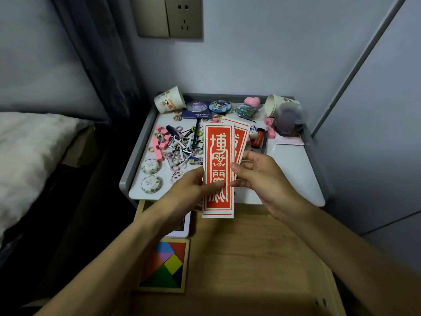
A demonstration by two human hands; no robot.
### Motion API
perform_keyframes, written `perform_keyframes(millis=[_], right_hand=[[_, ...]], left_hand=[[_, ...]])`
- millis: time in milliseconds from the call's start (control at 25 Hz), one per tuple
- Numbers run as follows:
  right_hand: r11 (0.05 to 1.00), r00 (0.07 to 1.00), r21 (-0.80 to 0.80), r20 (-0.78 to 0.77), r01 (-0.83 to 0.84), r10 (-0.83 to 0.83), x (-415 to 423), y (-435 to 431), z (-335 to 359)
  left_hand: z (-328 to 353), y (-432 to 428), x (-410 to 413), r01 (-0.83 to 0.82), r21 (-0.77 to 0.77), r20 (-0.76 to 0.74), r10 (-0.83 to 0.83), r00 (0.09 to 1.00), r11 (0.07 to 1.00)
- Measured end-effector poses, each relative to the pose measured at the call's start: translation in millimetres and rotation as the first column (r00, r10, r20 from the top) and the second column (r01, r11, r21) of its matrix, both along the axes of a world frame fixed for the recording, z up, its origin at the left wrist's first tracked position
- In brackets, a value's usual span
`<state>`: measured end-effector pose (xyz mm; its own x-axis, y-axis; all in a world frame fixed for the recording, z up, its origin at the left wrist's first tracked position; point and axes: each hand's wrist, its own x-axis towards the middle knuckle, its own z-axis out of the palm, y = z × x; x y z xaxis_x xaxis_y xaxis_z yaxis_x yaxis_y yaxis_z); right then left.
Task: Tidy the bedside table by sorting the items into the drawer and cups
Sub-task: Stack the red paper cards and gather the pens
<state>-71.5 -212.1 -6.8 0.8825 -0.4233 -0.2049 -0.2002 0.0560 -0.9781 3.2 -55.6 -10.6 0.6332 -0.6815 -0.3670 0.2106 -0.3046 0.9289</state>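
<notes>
the wooden drawer (250,258) is pulled open at the near side. in it, on the left, lies a puzzle (165,266) of bright colored shapes, with a white box (182,228) just beyond it, partly under an arm. one paper cup (169,102) lies on its side at the far left corner of the counter (293,165). a second paper cup (276,106) lies on its side at the far right, with a clear jar (288,122) holding something purple close by on its near side. the red cards (218,156) are in the air over the near edge of the counter. the left hand (191,185) pinches them, thumb on the front. the right hand (257,176) pinches their right edge. the white counter has a grey rim. on its left side lie hair ties (175,160), pink blocks (157,148) and two round flowery tins (150,166). badges (219,106) and a pink heart (252,101) lie at the far side. a bed (29,156) with white bedding is on the left, and a wall socket (183,17) sits high on the wall.
</notes>
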Motion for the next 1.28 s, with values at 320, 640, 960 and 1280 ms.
perform_keyframes(millis=[320, 640, 960, 1280], right_hand=[[0.991, 0.993, -0.090, 0.074, 0.102, -0.095, 5, -12, 10], [0.989, 0.975, -0.131, 0.219, 0.063, -0.033, 8, -1, 10], [0.949, 0.948, -0.276, 0.311, 0.155, -0.064, 3, 21, 3], [0.962, 0.907, -0.147, 0.390, 0.231, -0.158, 3, 34, -7]], left_hand=[[1, -3, -4, 0.067, 0.040, 0.067, -0.070, 0.995, 0.997], [3, -2, -8, 0.206, 0.007, -0.290, -0.195, 0.937, 0.979], [-10, -8, -5, 0.094, 0.292, 0.280, -0.179, 0.943, 0.952], [-13, -3, -5, -0.047, 0.319, 0.635, -0.177, 0.752, 0.947]])
